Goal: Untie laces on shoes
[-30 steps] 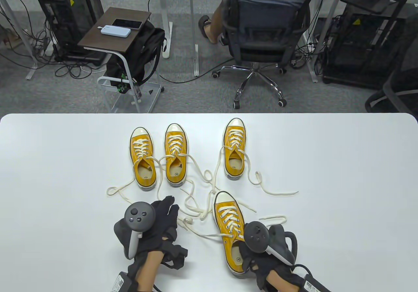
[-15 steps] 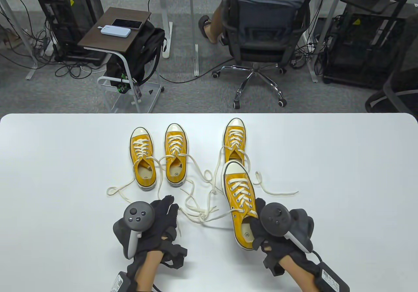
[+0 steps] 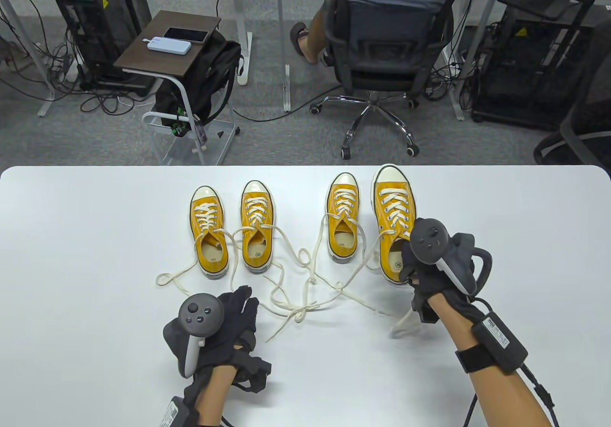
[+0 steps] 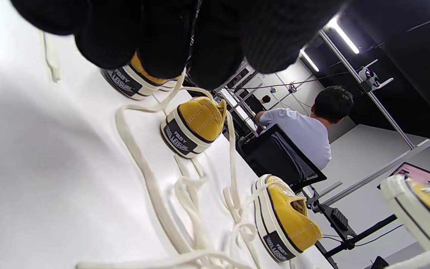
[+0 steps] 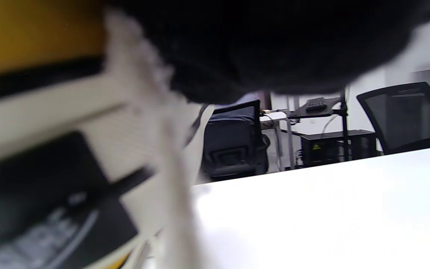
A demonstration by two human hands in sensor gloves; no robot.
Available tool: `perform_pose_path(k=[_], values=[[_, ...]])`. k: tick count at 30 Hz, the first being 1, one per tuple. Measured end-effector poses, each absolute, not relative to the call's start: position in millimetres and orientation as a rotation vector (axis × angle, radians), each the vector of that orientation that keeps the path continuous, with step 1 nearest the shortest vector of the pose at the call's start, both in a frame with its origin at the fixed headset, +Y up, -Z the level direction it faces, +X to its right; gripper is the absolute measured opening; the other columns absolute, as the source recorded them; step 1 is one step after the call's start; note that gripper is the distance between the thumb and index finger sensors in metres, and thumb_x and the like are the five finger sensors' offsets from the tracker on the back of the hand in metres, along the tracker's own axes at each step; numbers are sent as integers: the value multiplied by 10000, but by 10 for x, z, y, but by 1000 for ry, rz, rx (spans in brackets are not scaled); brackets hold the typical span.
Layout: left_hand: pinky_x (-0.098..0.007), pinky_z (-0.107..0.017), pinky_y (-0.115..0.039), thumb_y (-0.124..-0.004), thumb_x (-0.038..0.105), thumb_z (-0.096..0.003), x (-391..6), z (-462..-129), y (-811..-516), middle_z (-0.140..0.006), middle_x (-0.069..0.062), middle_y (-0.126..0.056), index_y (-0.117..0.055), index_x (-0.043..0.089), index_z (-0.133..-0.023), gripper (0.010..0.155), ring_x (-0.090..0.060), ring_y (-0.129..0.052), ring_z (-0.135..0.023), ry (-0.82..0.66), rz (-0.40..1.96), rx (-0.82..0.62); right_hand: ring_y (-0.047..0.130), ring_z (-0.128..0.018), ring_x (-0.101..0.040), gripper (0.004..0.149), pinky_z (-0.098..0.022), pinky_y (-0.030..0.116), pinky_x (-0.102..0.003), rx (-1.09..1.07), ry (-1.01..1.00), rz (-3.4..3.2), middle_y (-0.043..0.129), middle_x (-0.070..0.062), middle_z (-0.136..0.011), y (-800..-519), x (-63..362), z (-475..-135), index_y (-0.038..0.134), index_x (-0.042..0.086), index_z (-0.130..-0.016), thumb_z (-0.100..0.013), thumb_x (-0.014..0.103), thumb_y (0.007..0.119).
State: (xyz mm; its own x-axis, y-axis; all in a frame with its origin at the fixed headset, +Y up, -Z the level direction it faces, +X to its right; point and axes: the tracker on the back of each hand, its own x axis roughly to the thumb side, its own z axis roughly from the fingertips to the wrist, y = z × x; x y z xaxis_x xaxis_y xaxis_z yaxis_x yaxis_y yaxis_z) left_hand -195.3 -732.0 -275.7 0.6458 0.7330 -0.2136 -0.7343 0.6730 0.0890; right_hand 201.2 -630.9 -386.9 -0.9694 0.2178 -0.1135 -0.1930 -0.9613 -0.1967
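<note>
A: Item one, landmark?

B: The third shoe (image 3: pixel 342 217), yellow canvas with a cream toe cap, standing on the white desk (image 3: pixel 71 255). Long axis runs from the near edge to the far edge, toe cap to the far side, heel toward the person.

A: Item two?

B: The fourth shoe (image 3: pixel 395 224), just right of the third shoe, same axis, toe cap far. The right hand (image 3: pixel 414 267) grips it at the heel, fingers curled round the rim. Whether its sole touches the desk, I cannot tell.

A: Items three and four?

B: The first shoe (image 3: pixel 208 229) and the second shoe (image 3: pixel 257 224), side by side, well left of the third shoe, toes far, parallel to it.

A: Laces?

B: The laces (image 3: pixel 305 298), cream, all loose, trailing in a tangle on the desk nearer the person than the third shoe; one blurred end hangs below the right hand.

A: Other hand?

B: The left hand (image 3: pixel 229 319), near and left of the third shoe, fingers relaxed and spread, holding nothing.
</note>
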Motion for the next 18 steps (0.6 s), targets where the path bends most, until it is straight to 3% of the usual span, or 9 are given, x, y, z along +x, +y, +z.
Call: perform_pose_path(k=[9,18], values=[[-599,-598,-679,-708,463,-512,-2023,-2805,-7364,-1021,-190,-743,-785,232,-1024,567,-487,-752,-850,280,849,-26,961,-125,-277,544,-159,809,-455,-355,-166,2883,987,-80,-276,-6671,2170,-4506,718,9,-915,-485,334,787],[-600,-600,-676,-707,468,-512,-2015,-2822,-7390,-1022,-192,-741,-785,232,-1025,570,-488,-748,-852,298,816,-50,962,-143,-283,546,-175,808,-459,-422,-80,2874,986,-79,-291,-7046,2223,-4929,711,20,-923,-486,337,784]])
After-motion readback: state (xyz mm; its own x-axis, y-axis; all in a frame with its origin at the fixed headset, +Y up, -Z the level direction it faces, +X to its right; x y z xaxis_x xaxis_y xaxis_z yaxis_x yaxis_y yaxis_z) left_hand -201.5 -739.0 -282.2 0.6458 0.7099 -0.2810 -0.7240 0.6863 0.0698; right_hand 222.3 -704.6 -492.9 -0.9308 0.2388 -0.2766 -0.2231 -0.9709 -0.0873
